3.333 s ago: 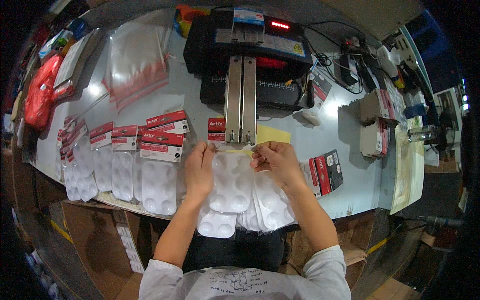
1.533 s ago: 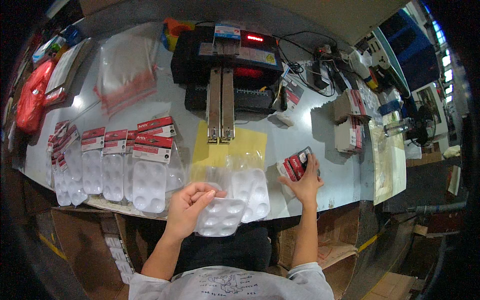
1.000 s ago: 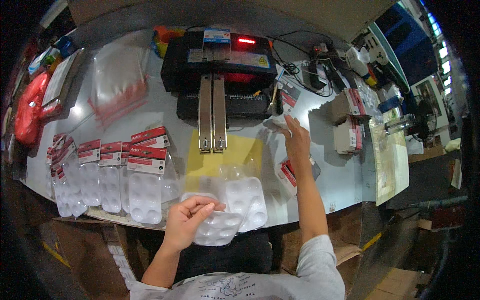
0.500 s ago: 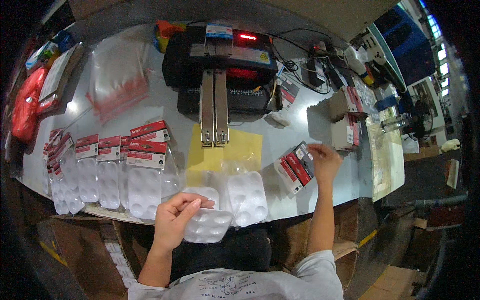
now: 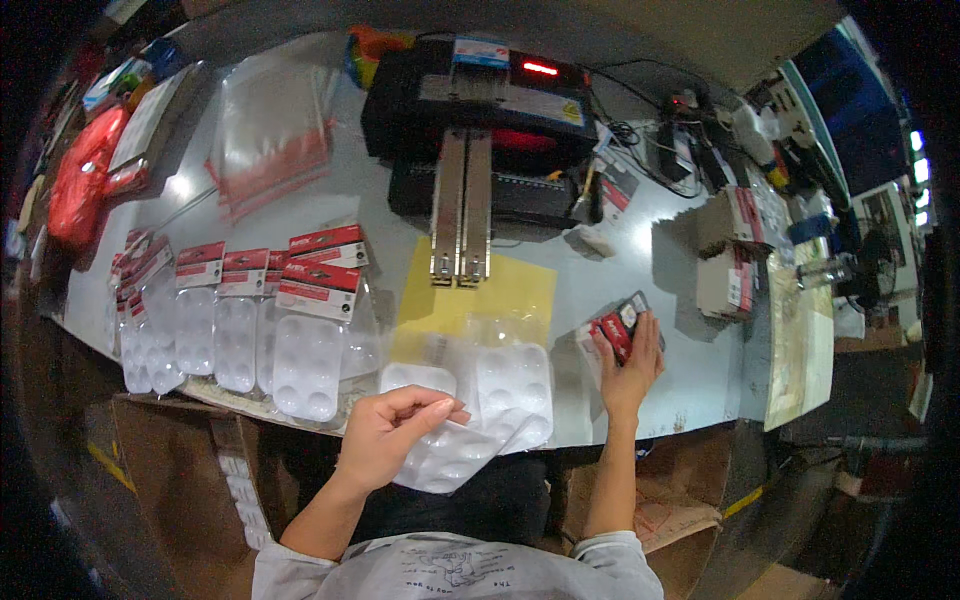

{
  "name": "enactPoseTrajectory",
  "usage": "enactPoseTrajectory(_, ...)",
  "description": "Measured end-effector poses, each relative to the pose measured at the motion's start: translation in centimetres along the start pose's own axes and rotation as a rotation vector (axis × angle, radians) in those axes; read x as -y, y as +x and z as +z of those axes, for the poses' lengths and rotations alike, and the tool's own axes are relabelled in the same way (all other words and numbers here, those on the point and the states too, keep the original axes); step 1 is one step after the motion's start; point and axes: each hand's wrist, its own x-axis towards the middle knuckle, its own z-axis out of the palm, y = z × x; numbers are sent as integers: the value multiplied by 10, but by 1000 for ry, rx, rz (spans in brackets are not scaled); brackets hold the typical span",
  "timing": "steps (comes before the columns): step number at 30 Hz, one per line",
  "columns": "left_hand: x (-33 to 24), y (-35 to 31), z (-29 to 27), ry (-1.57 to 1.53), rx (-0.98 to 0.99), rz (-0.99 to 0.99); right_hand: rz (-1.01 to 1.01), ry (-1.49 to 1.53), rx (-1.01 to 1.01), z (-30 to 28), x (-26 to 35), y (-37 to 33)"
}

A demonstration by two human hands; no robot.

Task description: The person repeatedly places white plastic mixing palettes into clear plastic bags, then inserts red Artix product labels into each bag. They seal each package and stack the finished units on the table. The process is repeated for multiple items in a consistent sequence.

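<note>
At the table's front edge my left hand [image 5: 388, 430] is closed, thumb against fingers, on a white paint palette [image 5: 448, 462] in clear film. That palette hangs tilted over the edge. Right beside it another bagged white palette [image 5: 515, 385] lies flat. My right hand [image 5: 631, 368] rests on a small pile of red-and-black header cards [image 5: 618, 333], fingers bent over their right side and thumb on the near left. Whether it grips a card is hidden. A yellow sheet [image 5: 420, 295] lies between the hands and a black sealing machine [image 5: 480, 110] with two metal rails.
Bagged palettes with red header cards [image 5: 315, 285] are lined up on the left. Farther back lie flat clear bags [image 5: 270, 130] and a red plastic bundle [image 5: 85, 175]. Card stacks [image 5: 725, 280] stand at the right; cables [image 5: 650, 160] run behind them.
My right hand has come down from above the header cards and now lies on them. The left hand still holds the palette, which is tilted differently. The whole view has shifted.
</note>
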Motion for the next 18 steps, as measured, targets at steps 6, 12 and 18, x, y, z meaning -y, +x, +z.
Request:
enactPoseTrajectory(6, 1, 6, -2, 8, -10, -2, -63, 34, -157, 13, -5, -7)
enactPoseTrajectory(12, 7, 3, -8, -152, -21, 1, 61, 6, -21, -19, 15, 6)
enactPoseTrajectory(18, 0, -7, 2, -94, 7, 41, 181, 950, 90, -107, 85, 8)
